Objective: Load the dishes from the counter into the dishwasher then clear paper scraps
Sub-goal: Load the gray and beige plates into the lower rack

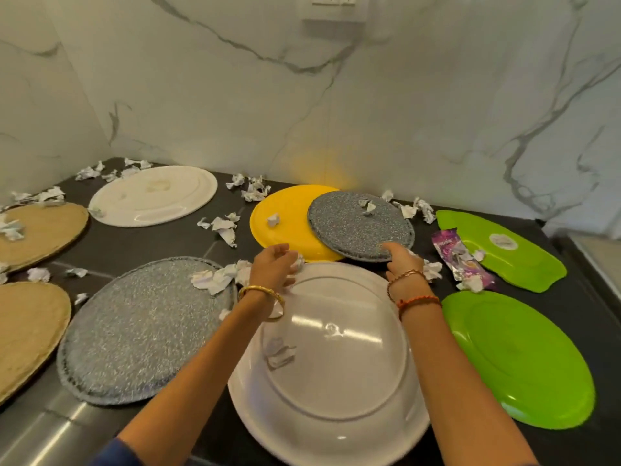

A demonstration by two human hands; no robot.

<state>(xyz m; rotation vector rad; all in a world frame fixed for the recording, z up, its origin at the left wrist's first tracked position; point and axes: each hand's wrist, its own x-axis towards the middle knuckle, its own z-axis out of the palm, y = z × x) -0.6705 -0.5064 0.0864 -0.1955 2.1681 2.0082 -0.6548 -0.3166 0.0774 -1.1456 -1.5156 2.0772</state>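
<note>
Head view: left hand [274, 267] pinches paper scrap [298, 263]; right hand [401, 262] — grip unclear.

We see two bare forearms, the left wrist ringed by a plain gold bangle [261, 301], the right wrist by a thin gold chain bracelet [405, 276] and an orange beaded thread [418, 301], with a dark blue sleeve [116, 454] edge low on the left arm

Left hand [274, 264] curled, right hand [401, 260] extended.
</note>
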